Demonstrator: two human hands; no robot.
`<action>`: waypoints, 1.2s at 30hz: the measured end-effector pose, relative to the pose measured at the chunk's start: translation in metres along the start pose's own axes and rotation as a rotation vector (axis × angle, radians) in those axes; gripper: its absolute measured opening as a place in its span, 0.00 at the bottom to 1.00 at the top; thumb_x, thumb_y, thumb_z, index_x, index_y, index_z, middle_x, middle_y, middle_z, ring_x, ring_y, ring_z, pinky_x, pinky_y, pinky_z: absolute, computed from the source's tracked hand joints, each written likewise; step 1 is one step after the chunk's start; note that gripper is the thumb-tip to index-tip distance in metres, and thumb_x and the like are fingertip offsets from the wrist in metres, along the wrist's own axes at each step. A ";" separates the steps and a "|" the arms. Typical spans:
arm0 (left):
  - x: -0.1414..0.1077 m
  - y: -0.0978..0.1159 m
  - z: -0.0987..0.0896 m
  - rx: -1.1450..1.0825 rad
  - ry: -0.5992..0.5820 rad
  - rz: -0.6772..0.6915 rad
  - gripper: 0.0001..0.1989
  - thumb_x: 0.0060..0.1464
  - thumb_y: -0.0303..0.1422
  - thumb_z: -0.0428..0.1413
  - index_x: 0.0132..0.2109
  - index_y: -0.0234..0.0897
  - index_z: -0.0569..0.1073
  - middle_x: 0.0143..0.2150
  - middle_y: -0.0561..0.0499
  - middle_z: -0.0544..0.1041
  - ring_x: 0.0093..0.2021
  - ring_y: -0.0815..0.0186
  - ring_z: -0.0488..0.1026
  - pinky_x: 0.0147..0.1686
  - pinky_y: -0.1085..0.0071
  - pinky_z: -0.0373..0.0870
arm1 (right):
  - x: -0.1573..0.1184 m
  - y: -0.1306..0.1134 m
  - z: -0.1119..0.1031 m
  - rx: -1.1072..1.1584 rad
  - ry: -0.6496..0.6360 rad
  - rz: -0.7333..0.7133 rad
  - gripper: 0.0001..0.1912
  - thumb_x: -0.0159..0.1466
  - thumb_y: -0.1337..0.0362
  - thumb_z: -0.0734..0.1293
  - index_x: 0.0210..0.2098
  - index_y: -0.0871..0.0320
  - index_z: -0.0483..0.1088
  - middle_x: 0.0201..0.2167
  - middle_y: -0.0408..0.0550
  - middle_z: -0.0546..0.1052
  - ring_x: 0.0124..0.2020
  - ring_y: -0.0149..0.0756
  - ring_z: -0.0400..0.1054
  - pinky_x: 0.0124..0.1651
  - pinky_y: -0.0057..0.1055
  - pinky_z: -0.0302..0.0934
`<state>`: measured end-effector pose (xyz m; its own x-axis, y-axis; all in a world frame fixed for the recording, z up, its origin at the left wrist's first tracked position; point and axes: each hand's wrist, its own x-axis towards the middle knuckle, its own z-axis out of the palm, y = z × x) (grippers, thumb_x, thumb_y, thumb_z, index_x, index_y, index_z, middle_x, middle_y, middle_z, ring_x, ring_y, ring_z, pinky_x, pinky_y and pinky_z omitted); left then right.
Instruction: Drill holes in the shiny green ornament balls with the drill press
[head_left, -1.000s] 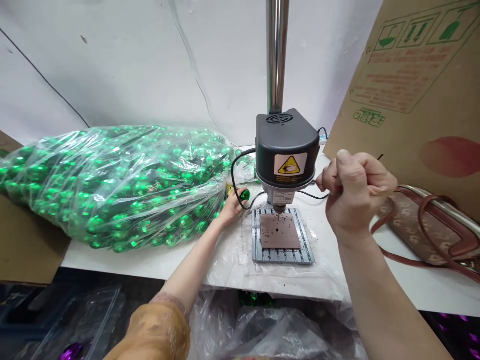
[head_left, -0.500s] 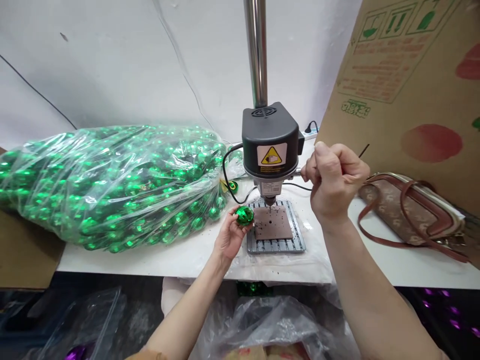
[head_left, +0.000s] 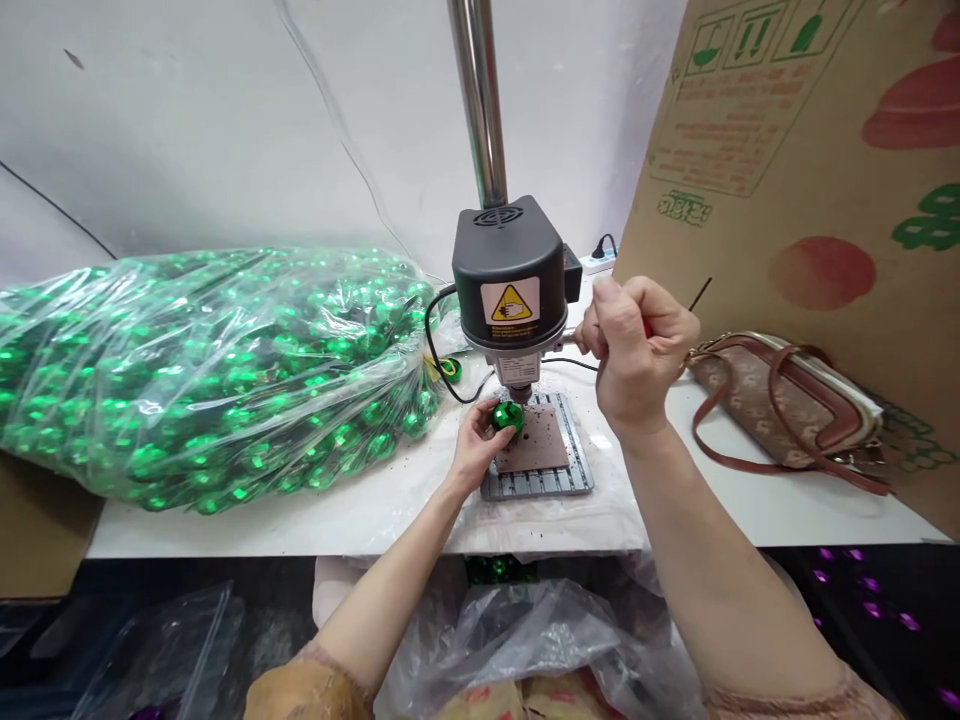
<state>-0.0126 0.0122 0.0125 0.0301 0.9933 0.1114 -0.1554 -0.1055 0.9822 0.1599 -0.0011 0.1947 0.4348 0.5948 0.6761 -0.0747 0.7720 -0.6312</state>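
Between its thumb and fingers, my left hand [head_left: 480, 445] holds a shiny green faceted ball [head_left: 508, 416]. The ball is just under the chuck of a black drill press [head_left: 510, 265], over the left part of a brown board [head_left: 536, 450]. That board lies on the grooved metal base [head_left: 581, 470], with dark specks scattered on it. To the right of the drill head, my right hand [head_left: 637, 345] is closed around the drill press handle; a thin dark rod sticks out past the fist.
A large clear bag [head_left: 225, 370] of green balls lies left on the white table [head_left: 262, 530]. A brown handbag [head_left: 787, 400] and a tall cardboard box [head_left: 750, 220] stand right. Below the table edge is crumpled clear plastic [head_left: 555, 630].
My left hand has brought the green ball rightward, from beside the board to under the chuck. My right hand stays on the handle. The whole view has shifted slightly.
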 end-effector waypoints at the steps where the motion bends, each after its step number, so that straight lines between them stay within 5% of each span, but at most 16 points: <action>1: 0.001 -0.002 0.000 0.001 -0.017 0.004 0.30 0.41 0.39 0.72 0.50 0.37 0.73 0.49 0.44 0.79 0.51 0.59 0.76 0.54 0.60 0.72 | 0.000 0.000 0.000 0.000 0.003 -0.001 0.26 0.63 0.55 0.69 0.18 0.56 0.52 0.14 0.34 0.54 0.16 0.21 0.49 0.21 0.29 0.46; 18: -0.004 -0.009 0.003 0.118 -0.203 0.085 0.29 0.44 0.39 0.72 0.51 0.37 0.71 0.52 0.43 0.78 0.55 0.55 0.76 0.61 0.53 0.71 | 0.000 0.004 -0.002 -0.050 -0.027 -0.040 0.26 0.65 0.53 0.67 0.20 0.55 0.50 0.15 0.36 0.53 0.18 0.23 0.47 0.22 0.31 0.46; 24: -0.013 -0.012 0.010 0.228 -0.196 0.163 0.25 0.49 0.36 0.70 0.51 0.39 0.69 0.58 0.41 0.74 0.62 0.52 0.71 0.65 0.50 0.65 | 0.001 0.004 -0.002 -0.038 -0.012 -0.010 0.27 0.64 0.52 0.68 0.19 0.55 0.51 0.15 0.36 0.54 0.18 0.24 0.47 0.22 0.32 0.46; 36: -0.017 -0.008 0.015 0.231 -0.133 0.130 0.26 0.48 0.36 0.71 0.50 0.39 0.69 0.55 0.43 0.76 0.59 0.52 0.73 0.62 0.51 0.67 | -0.013 0.007 -0.006 -0.025 0.009 -0.086 0.28 0.64 0.54 0.68 0.19 0.56 0.48 0.14 0.35 0.50 0.17 0.22 0.47 0.21 0.30 0.44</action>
<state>0.0028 -0.0043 0.0050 0.1559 0.9576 0.2424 0.0623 -0.2545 0.9651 0.1587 -0.0053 0.1793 0.4467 0.5247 0.7247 -0.0146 0.8141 -0.5805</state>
